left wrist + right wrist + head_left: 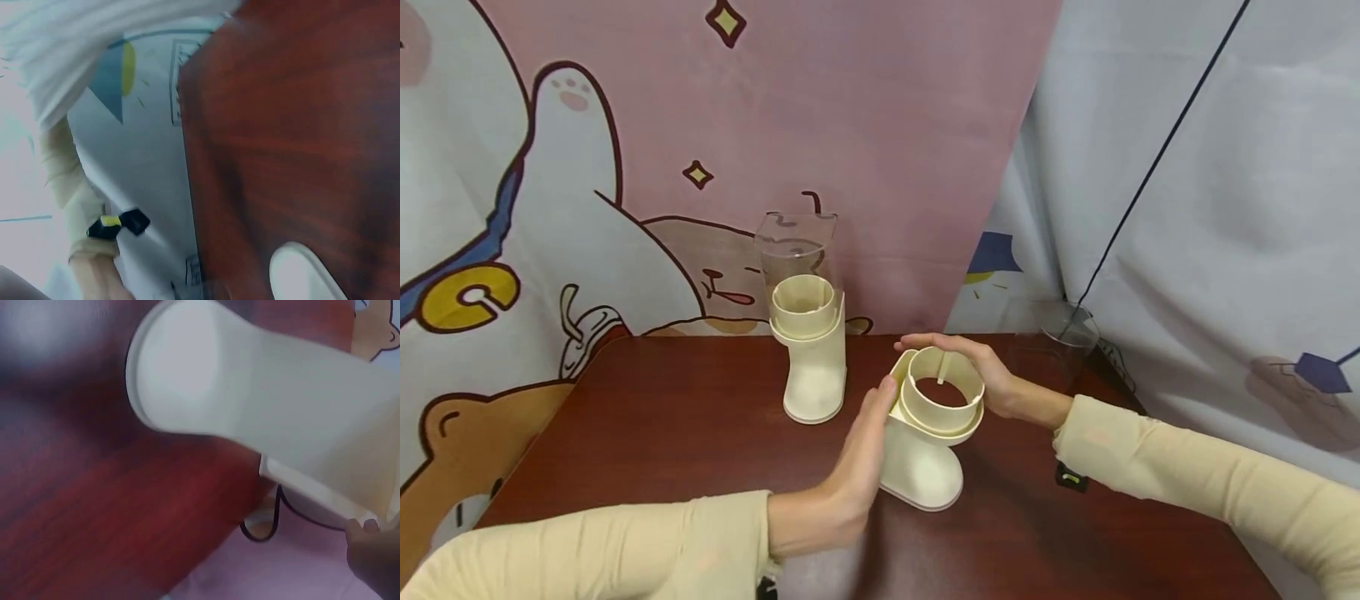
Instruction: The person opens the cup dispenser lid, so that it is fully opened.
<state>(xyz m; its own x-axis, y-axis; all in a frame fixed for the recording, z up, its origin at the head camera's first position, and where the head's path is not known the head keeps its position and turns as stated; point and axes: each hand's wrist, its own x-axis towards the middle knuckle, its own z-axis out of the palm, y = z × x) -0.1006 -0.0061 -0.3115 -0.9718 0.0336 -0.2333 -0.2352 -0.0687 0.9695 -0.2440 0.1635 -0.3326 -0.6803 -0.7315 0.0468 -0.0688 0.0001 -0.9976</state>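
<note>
We count two cream dispenser bases on the tabletop point(662, 433): the near one point(925, 442) between our hands, the far one point(812, 358) behind it. We count two clear containers: one point(796, 246) on the far base, one point(1052, 342) standing at the right. Two hands show, left point(857, 467) and right point(977, 371).

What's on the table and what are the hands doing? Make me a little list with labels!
Table: dark red-brown wood
Near holder: cream plastic holder, tilted, no clear top
Far holder: matching cream holder, upright, with a clear container on top
Loose piece: a clear cup at the table's right edge
Left hand: fingers straight, pressed flat on the near holder's side
Right hand: cupped around its rim
</note>
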